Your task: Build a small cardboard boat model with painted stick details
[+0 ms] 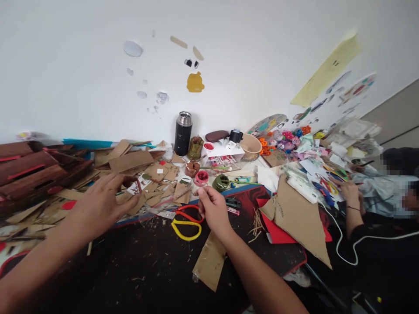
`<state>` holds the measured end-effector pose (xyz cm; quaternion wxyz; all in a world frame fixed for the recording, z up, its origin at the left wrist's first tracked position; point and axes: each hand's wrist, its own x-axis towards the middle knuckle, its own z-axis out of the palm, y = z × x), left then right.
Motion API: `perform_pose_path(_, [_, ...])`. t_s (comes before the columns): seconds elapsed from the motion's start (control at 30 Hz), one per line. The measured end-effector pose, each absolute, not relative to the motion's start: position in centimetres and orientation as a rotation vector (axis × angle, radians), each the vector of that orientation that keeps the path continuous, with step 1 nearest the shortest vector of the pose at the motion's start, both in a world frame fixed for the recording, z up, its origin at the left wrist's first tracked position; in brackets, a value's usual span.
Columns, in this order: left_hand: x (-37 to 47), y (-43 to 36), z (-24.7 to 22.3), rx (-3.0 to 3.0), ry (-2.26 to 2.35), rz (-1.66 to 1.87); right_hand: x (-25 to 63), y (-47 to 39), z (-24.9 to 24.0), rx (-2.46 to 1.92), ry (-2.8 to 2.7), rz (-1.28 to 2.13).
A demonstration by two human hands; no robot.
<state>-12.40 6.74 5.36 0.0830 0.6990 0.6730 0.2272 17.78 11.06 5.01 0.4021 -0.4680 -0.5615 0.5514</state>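
Observation:
My left hand (106, 198) is over the cardboard scraps at the left. Its thumb and forefinger curve around a thin reddish-brown strip (139, 186), which spans between their tips. In the middle, my right hand (213, 210) is closed in a pinch; whatever is in it is too small or hidden to make out. Scissors (186, 229) with one red and one yellow handle loop lie beside the right hand, their blades pointing left. Under the right wrist lies a piece of brown cardboard (210, 264). An open jar of red paint (201, 177) stands just beyond the right fingertips.
Cardboard scraps (131, 161) and a brown-red painted structure (36, 174) fill the left. A black flask (183, 134) stands by the wall, near a green paint jar (221, 182). At right are a large cardboard sheet (299, 218), a white cable (340, 244) and another person's hand (350, 194).

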Motion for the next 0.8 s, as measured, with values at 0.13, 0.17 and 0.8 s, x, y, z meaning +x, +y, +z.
perform_pose_path(0.13, [-11.9, 5.8, 5.4, 2.218, 2.001, 0.692, 16.9, 10.4, 4.7, -1.167, -1.430, 1.480])
perform_pose_path(0.17, [-11.8, 5.6, 5.4, 2.247, 2.014, 0.688, 16.7, 10.2, 4.6, -1.162, -1.437, 1.497])
perform_pose_path(0.8, [-10.5, 4.3, 5.9, 2.420, 2.007, 0.874, 15.9, 11.1, 5.3, -1.144, -1.513, 1.444])
